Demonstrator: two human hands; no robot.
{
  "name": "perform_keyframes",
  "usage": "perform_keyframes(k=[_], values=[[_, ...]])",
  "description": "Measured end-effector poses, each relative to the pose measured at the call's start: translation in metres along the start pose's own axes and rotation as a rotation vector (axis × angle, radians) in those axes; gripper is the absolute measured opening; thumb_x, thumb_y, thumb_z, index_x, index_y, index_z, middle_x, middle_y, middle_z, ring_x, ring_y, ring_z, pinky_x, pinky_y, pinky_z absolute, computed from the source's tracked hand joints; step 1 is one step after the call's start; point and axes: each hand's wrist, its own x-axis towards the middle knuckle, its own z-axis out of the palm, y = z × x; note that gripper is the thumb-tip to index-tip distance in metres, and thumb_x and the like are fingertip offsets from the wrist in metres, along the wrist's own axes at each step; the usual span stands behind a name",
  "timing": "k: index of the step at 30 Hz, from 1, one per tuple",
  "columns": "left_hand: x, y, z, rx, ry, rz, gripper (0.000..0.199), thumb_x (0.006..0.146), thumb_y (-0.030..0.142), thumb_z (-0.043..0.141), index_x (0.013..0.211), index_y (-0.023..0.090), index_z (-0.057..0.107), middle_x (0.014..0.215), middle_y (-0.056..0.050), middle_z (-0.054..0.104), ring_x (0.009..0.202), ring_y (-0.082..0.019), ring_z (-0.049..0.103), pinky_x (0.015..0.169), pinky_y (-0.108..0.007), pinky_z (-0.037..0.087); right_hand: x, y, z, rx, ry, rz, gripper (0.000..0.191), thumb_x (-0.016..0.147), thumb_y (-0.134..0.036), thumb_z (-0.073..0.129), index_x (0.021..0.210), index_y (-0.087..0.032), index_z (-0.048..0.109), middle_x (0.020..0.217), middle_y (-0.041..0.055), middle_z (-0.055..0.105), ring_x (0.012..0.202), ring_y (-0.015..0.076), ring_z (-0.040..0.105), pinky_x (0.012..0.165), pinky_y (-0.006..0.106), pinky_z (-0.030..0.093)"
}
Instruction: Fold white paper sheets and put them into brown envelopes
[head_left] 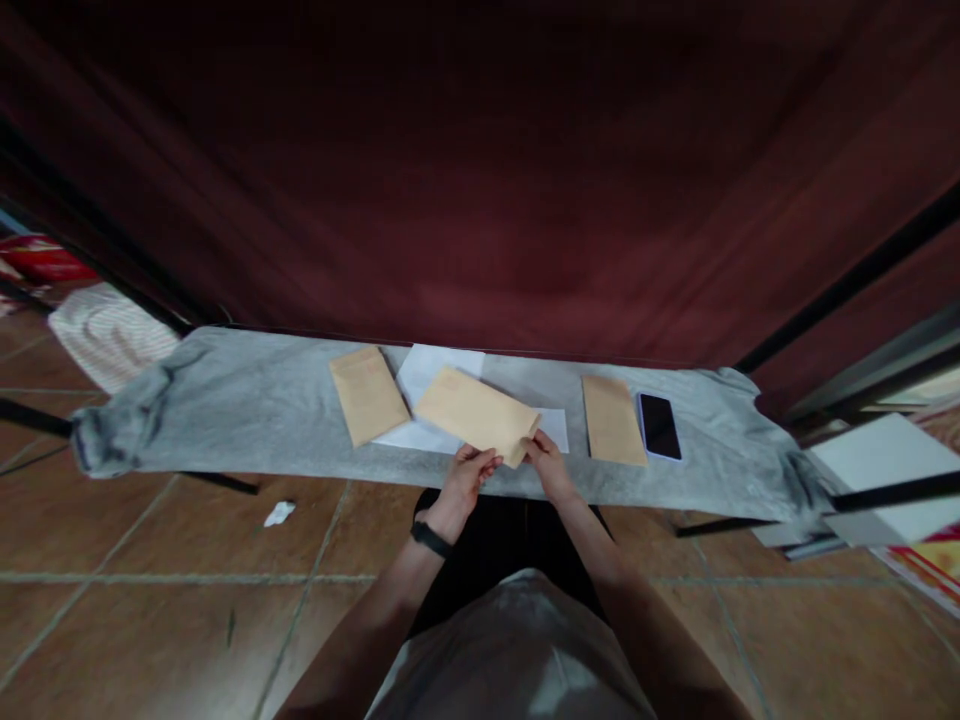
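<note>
A tan paper envelope point(472, 408) is held slanted above some white sheets point(553, 427) on the grey cloth. My left hand point(470, 472) pinches its lower edge near the right end. At the envelope's right end, my right hand point(545, 458) has its fingers closed on the corner by the flap. Another tan envelope point(369, 395) lies to the left, partly over the white paper. On the right lies a third tan envelope point(613, 420), beside a dark-screened phone point(660, 427).
The narrow bench under the grey cloth point(255, 400) stands before a dark red curtain point(480, 200). Black metal bars point(862, 270) slope down at both sides. A striped cloth point(112, 335) is at the left, white boards point(892, 475) at the right, and a crumpled tissue point(280, 513) on the tiled floor.
</note>
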Motion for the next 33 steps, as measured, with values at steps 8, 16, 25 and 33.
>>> perform_keyframes(k=[8,16,25,33], values=[[-0.006,0.002,0.011,0.104,-0.057,0.121,0.027,0.063,0.025,0.085,0.085,0.017,0.071,0.071,-0.001,0.072,0.064,-0.013,0.067,0.058,-0.022,0.045,-0.009,-0.008,-0.019,0.174,-0.013,0.121,0.035,0.074,-0.044,0.071,0.102,-0.022,0.068,0.101,0.0058,0.078,0.085,0.0232,0.074,0.075,0.037,0.061],[-0.004,0.004,0.020,0.330,-0.153,0.262,0.014,0.073,0.028,0.078,0.080,0.019,0.069,0.064,0.001,0.067,0.064,-0.015,0.063,0.060,-0.023,0.044,-0.009,-0.019,-0.027,0.315,0.004,0.123,0.041,0.072,-0.044,0.078,0.107,-0.024,0.068,0.105,0.0029,0.077,0.086,0.0208,0.073,0.074,0.032,0.059],[-0.022,0.014,0.017,1.444,-0.291,0.729,0.025,0.098,0.032,0.056,0.084,0.017,0.070,0.082,-0.006,0.071,0.080,-0.020,0.068,0.075,-0.031,0.049,-0.004,-0.021,-0.041,0.277,0.124,-0.058,0.037,0.072,-0.040,0.078,0.105,-0.024,0.069,0.104,-0.0011,0.075,0.092,0.0160,0.067,0.080,0.028,0.053],[-0.037,0.027,0.029,1.816,-0.397,1.198,0.072,0.093,0.032,0.065,0.156,0.025,0.031,0.164,-0.013,0.031,0.152,-0.030,0.026,0.123,-0.049,0.023,-0.007,-0.013,-0.044,0.212,0.040,-0.070,0.034,0.075,-0.037,0.070,0.106,-0.025,0.066,0.105,-0.0001,0.074,0.091,0.0166,0.067,0.082,0.030,0.052]])
